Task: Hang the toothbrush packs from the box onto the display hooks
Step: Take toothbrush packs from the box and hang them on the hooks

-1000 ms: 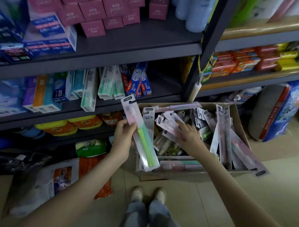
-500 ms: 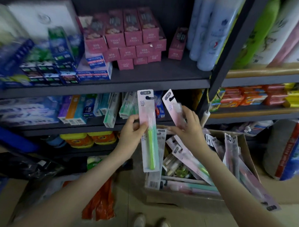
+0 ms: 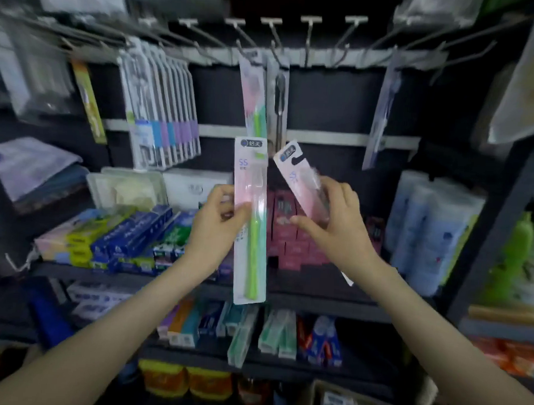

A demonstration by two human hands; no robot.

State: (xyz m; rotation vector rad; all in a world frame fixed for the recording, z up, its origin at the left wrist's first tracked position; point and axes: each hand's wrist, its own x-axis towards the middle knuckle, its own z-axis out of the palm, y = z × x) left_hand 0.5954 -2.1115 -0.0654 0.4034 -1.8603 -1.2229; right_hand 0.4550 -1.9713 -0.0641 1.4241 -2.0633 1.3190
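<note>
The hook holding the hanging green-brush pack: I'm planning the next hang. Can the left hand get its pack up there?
Probably yes. The left hand holds its green pack upright below that hook; only the hanging pack lies between. The right hand, gripping a pink pack, is aside.

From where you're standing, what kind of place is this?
Most likely a small shop's toiletries aisle. Metal display hooks carry hanging toothbrush packs, and boxed toothpaste is stacked on the dark shelf below them.
</note>
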